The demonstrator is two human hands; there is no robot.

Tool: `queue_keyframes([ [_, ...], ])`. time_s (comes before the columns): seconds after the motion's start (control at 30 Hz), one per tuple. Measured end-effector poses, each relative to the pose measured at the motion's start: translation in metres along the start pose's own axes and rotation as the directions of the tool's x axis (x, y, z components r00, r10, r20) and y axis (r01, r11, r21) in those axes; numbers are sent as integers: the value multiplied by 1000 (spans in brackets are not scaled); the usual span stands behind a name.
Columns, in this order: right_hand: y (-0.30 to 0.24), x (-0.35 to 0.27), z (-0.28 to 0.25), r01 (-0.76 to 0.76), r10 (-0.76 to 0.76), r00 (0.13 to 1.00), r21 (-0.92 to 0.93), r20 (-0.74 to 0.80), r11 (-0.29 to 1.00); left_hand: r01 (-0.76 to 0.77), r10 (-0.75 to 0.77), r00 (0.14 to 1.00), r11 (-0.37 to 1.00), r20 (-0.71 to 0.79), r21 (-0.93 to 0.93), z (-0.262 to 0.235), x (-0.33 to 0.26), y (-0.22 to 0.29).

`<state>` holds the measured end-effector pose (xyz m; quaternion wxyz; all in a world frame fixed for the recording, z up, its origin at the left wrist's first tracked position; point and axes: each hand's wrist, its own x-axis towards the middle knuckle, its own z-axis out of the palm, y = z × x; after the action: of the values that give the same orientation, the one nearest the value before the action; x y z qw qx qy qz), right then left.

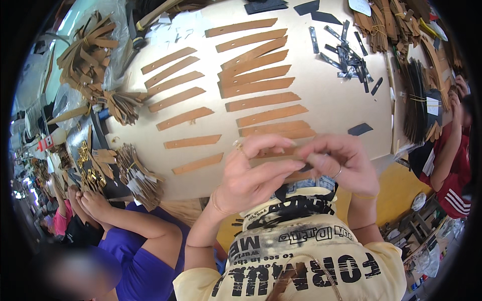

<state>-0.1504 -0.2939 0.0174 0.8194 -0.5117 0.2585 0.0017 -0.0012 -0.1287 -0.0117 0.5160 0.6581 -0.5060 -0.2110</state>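
Observation:
My left hand (251, 173) and my right hand (346, 160) meet in front of me over the near edge of the pale table. A small dark piece (307, 166) is pinched between their fingertips, mostly hidden and slightly blurred. Partly covered by my hands, a brown strip (298, 175) shows just below the fingers; I cannot tell whether they touch it. Beyond them, brown leather strips (266, 115) with slanted ends and small slots lie in a column. A second column of shorter brown strips (185, 119) lies to its left.
Small black strips (346, 57) form a loose pile at the far right, and a dark flat piece (360, 129) lies nearer. Tied brown bundles (90, 55) stand at the left, dark bundles (416, 103) at the right. Co-workers' hands (94, 204) are at left and right.

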Motion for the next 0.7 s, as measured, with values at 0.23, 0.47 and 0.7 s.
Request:
queue_keyframes([
  [0.23,26,-19,23,28,-25,1000,-280,17,959,340,-391,920,823,-18,-455,-2,-64,5],
  [0.47,47,-28,42,135,-108,991,-513,82,848,615,-730,662,404,166,-677,12,-105,20],
  [0.7,58,-25,37,156,-144,987,-528,64,835,621,-716,698,617,-17,-484,18,-112,17],
])
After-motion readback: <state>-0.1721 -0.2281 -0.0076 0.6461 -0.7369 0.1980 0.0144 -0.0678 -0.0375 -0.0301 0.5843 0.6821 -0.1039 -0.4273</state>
